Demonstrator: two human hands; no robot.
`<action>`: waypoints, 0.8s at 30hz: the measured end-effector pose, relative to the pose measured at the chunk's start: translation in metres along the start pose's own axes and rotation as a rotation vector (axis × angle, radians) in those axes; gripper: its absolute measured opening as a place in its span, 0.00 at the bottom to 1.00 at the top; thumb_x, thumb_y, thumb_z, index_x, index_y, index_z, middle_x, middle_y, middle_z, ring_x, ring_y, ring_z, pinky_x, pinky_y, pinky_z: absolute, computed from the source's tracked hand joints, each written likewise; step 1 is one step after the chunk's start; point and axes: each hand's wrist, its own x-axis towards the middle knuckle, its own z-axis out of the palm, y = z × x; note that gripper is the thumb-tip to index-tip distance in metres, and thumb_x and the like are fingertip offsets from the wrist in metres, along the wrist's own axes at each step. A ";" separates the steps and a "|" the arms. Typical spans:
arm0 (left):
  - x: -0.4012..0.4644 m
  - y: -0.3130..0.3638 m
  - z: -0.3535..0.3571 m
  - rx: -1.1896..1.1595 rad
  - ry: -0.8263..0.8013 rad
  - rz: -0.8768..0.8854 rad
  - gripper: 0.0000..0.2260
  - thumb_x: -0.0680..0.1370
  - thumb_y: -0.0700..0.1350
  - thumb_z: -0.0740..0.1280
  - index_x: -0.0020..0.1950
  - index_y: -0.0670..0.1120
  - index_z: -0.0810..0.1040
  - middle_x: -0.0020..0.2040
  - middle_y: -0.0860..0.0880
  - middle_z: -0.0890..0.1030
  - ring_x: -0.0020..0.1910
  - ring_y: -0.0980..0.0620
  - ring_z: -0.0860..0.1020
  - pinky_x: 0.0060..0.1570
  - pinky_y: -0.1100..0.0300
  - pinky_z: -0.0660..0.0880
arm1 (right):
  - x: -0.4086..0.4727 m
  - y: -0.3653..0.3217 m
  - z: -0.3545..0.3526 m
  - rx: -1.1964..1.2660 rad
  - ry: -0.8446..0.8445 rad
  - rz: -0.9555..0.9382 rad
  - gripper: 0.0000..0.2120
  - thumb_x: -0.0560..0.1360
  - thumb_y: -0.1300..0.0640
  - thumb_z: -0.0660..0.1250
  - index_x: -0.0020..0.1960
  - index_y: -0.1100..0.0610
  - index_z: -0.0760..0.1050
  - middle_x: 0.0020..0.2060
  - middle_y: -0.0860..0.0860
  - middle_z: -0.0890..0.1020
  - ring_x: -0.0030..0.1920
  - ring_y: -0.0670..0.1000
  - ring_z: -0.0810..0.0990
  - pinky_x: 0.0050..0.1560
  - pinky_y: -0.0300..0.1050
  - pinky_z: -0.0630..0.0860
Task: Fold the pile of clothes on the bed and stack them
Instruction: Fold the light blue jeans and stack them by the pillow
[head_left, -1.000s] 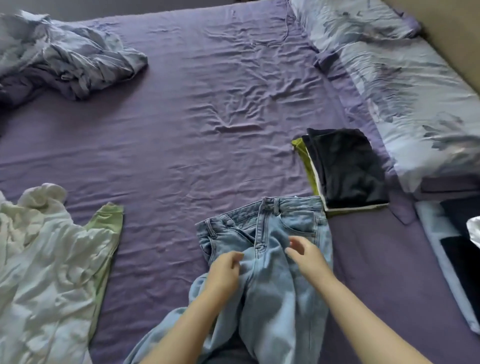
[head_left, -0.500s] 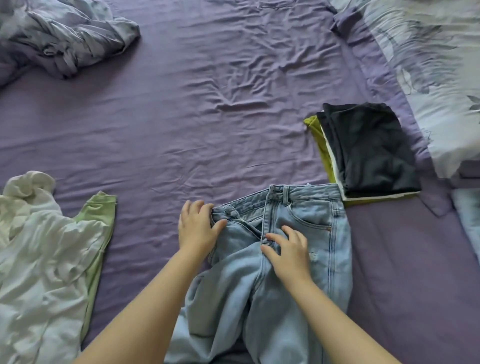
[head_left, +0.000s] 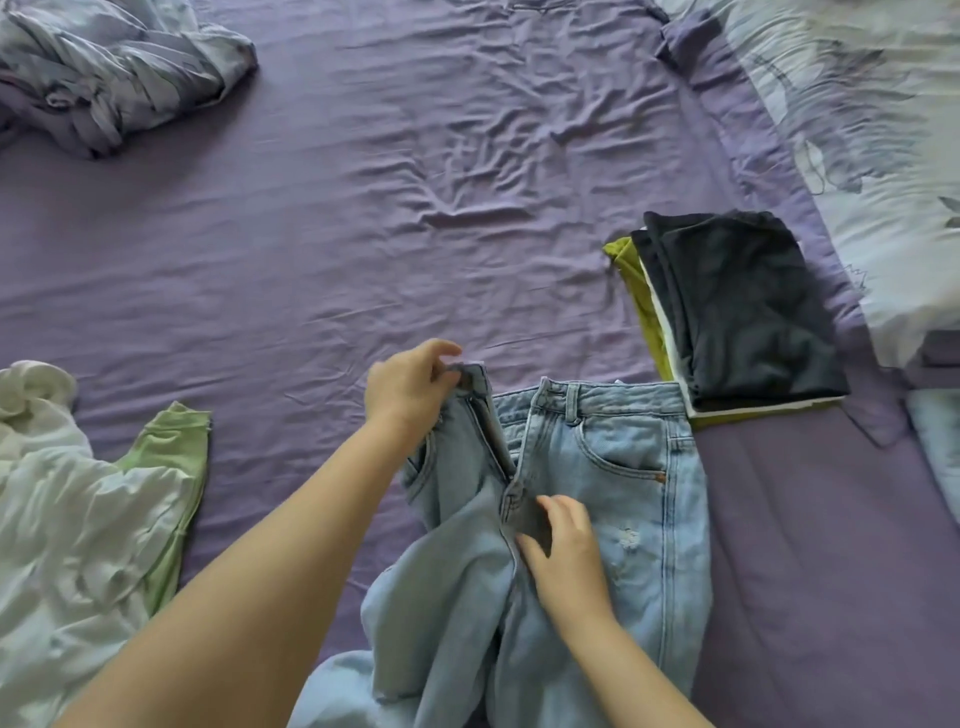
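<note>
you are on the jeans (head_left: 613, 467) step: the light blue pair lies at the lower centre of the frame on the purple sheet (head_left: 363, 208), waistband toward the top, its right edge just beside the folded stack (head_left: 743, 306) of dark and olive pieces at centre right. your left hand (head_left: 410, 387) pinches the loose left corner of the waistband and holds it lifted off the sheet, fly open. your right hand (head_left: 563, 558) lies on the crotch seam with fingers loosely curled, pressing the denim down and closed on nothing. the fold in half looks barely begun. next, i judge, you carry the left half across onto the right so the legs line up, keeping the seam pinned so the fabric does not slide. the white and green clothes (head_left: 88, 519) at lower left wait unfolded; the rumpled blanket (head_left: 114, 67) sits upper left.
</note>
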 end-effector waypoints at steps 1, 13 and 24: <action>-0.001 0.004 0.000 0.112 0.017 0.036 0.15 0.77 0.47 0.67 0.64 0.54 0.75 0.57 0.53 0.79 0.61 0.48 0.72 0.55 0.55 0.63 | -0.002 0.003 0.001 -0.007 0.002 0.017 0.22 0.75 0.59 0.69 0.68 0.58 0.71 0.64 0.51 0.70 0.64 0.50 0.70 0.66 0.39 0.65; -0.104 -0.003 0.083 -0.209 -0.366 -0.139 0.09 0.76 0.43 0.68 0.55 0.51 0.81 0.46 0.56 0.82 0.47 0.54 0.79 0.49 0.58 0.74 | 0.021 -0.007 0.002 0.231 0.047 0.122 0.18 0.75 0.62 0.68 0.65 0.54 0.75 0.51 0.47 0.71 0.38 0.42 0.75 0.45 0.28 0.70; -0.082 -0.005 0.080 -0.214 -0.378 -0.070 0.06 0.76 0.45 0.69 0.50 0.49 0.84 0.44 0.51 0.82 0.37 0.57 0.77 0.44 0.61 0.75 | 0.029 -0.008 0.006 0.111 -0.013 0.204 0.20 0.75 0.56 0.69 0.65 0.47 0.71 0.53 0.48 0.68 0.37 0.44 0.73 0.49 0.44 0.75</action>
